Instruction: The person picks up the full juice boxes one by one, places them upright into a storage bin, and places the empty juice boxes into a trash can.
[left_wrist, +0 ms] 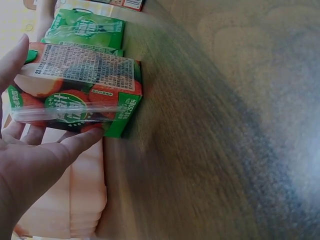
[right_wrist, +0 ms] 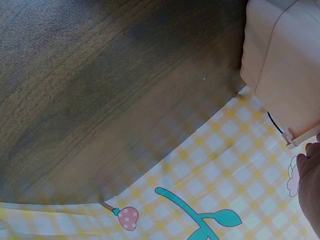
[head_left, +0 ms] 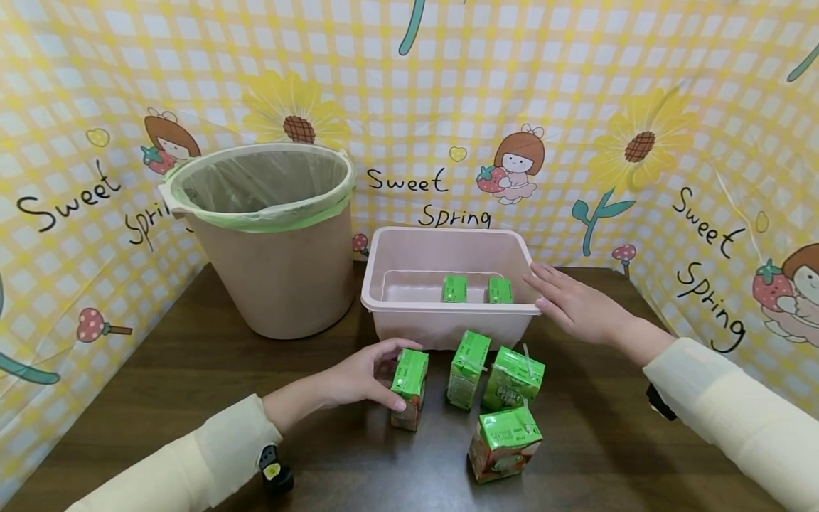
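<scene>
near head-view centre, the tub (head_left: 416,323) hides the bases of two cartons (head_left: 455,289); left-wrist view's top edge crops a red carton (left_wrist: 132,4).

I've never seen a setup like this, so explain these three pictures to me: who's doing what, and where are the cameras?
There's no robot here, just a person's bare hands. One picture comes from a camera worn on the head, looking forward and down; the others come from cameras on the left and right wrists. On the dark table stand a lined bin and a pale pink tub. The left hand holds a small drink carton. Three other cartons stand in front of the tub, and two more are inside it. The right hand is at the tub's right-hand rim.
</scene>
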A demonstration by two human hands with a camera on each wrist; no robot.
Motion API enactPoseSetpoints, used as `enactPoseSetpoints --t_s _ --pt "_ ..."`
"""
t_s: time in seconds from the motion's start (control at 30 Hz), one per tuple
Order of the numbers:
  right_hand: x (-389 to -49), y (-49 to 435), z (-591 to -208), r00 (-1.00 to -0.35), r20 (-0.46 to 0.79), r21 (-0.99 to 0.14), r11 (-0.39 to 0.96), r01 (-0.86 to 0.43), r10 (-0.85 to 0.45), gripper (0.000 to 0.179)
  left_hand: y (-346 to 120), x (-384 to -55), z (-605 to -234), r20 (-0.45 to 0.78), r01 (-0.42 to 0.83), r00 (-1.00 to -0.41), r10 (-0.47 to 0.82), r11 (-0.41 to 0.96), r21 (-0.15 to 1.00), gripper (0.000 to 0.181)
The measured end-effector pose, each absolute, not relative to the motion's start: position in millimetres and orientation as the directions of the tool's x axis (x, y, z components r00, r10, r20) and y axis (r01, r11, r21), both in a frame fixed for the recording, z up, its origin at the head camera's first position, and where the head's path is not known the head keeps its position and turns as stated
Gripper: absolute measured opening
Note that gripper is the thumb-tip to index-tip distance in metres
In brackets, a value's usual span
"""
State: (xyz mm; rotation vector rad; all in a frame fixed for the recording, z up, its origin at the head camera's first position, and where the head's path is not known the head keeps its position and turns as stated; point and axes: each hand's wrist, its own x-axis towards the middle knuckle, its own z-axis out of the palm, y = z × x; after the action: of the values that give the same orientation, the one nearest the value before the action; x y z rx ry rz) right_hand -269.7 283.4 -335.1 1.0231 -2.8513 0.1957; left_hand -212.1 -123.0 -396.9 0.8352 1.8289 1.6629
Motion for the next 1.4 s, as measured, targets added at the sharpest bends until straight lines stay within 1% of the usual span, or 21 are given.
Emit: enactPoseSetpoints --t_s 0.47,0.73,1.07,1.33,1.4 --pt "-268.7 282.2 -334.0 -0.770 0.137 -0.087 0.767 -0.636 -0.623 0.055 -121.8 -209.4 -397.1 0.051 0.127 -0.693 0.719 0.052 0.991 0.073" --pt "-269.2 282.2 -333.7 -0.770 0.138 -0.088 0.767 -0.636 -0.623 0.055 -121.1 -208.6 -389.7 0.071 0.133 -0.689 0.722 0.028 0.991 0.073" --pt "-269.7 282.6 -334.5 -0.769 0.140 -0.094 0.765 -0.638 -0.624 0.054 -122.7 -206.6 -356.6 0.077 0.114 -0.692 0.718 0.004 0.993 0.077" --pt "-270.4 283.7 -335.2 -0.766 0.139 -0.090 0.763 -0.641 -0.627 0.054 -122.2 -206.7 -320.0 0.135 0.169 -0.674 0.727 -0.026 0.985 0.077" --pt "-270.6 283.7 -335.0 -0.769 0.139 -0.088 0.765 -0.637 -0.624 0.055 -122.2 -207.6 -311.1 0.143 0.182 -0.678 0.721 -0.024 0.983 0.076"
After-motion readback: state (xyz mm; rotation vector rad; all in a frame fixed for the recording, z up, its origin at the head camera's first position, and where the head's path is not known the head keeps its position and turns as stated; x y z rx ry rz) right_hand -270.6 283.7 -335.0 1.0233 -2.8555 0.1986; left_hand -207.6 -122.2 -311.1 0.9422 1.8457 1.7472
